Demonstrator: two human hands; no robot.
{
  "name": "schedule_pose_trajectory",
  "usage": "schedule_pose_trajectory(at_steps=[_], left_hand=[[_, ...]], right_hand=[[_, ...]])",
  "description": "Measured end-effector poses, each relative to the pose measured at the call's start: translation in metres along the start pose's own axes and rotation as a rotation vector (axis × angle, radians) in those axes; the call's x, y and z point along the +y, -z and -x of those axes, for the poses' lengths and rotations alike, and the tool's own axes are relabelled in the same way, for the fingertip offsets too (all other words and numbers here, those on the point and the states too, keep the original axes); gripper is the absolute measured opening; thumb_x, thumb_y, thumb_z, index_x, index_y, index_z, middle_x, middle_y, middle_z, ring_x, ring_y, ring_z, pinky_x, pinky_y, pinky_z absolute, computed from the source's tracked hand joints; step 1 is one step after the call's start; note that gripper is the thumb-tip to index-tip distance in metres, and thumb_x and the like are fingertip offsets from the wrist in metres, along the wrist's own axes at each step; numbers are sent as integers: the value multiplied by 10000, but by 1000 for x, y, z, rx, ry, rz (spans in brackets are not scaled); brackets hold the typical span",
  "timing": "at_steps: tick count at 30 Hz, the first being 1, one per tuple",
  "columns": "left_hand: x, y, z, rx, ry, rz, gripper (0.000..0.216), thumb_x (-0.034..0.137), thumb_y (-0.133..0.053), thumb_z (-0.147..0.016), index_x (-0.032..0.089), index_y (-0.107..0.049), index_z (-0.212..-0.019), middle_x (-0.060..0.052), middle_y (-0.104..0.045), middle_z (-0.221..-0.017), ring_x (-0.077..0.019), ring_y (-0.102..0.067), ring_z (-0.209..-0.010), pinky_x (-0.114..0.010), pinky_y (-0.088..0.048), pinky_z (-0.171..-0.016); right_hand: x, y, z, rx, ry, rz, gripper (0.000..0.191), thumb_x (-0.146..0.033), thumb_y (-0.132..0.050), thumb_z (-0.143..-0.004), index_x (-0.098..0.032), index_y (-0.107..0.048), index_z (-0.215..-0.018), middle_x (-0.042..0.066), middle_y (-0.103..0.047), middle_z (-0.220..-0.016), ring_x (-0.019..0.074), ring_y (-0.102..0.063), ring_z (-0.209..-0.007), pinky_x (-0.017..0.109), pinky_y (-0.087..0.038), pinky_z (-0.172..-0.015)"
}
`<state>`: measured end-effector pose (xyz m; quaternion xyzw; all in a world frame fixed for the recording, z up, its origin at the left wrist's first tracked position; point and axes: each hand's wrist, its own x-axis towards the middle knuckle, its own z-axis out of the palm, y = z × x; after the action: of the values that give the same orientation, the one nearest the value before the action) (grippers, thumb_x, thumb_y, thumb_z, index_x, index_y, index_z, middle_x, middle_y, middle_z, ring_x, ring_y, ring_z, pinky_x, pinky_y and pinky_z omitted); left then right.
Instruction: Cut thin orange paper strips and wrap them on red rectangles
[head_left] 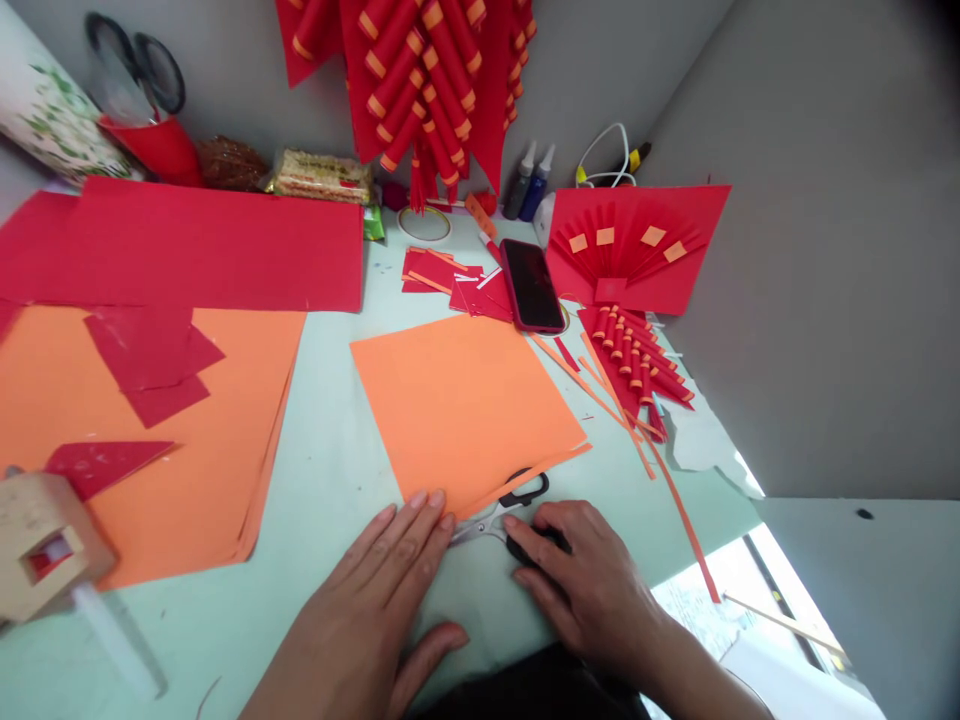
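Note:
An orange sheet of paper (469,410) lies flat in the middle of the table. My left hand (390,570) rests flat on its near corner, fingers stretched out. Along the sheet's near right edge runs a narrow orange strip (551,463), which lifts slightly at its right end. Scissors (487,524) with black handles lie at that edge, blades pointing left toward my left fingertips. One handle loop shows beside the strip. My right hand (581,570) has its fingers curled at the other loop, which they partly cover. The blade tips are hidden by my left fingers.
Orange and red sheets (217,240) and a glue gun (45,550) occupy the left. A phone (532,285) lies beyond the sheet, near paper scraps. Thin orange strips (600,395) and a red paper firecracker decoration (637,350) lie right. Glue bottles (529,185) stand behind.

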<state>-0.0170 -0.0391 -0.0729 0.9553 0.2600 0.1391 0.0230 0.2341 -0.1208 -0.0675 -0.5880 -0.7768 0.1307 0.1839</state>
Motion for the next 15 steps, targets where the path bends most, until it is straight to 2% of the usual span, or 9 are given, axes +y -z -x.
schedule_pose_trajectory(at_steps=[15], left_hand=[[-7, 0, 1, -5, -20, -7, 651, 568, -515, -918, 148, -480, -1414, -106, -536, -1449, -253, -563, -1284, -386, -488, -1034]], right_hand=[[5, 11, -8, -95, 104, 24, 381, -244, -505, -968, -162, -543, -1338, 117, -575, -956, 238, -499, -839, 376, -452, -719]])
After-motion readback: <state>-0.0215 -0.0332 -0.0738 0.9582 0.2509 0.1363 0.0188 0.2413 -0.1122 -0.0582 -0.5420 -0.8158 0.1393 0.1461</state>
